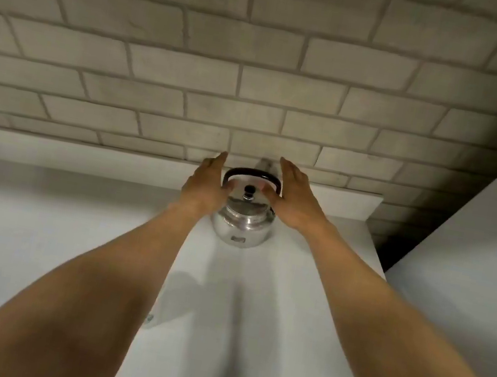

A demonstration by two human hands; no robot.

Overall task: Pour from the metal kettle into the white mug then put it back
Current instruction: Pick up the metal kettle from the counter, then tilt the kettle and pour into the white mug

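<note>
Well, the metal kettle [244,217] sits on the white counter [304,296] against the brick wall [257,91], left hand [206,186] and right hand [296,201] spread loosely beside it, grasping nothing; a careless nudge could tip it. No mug visible.

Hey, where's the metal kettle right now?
In the head view the metal kettle stands upright on the white counter, centre frame, near the brick wall, between the open left hand and right hand.
</note>
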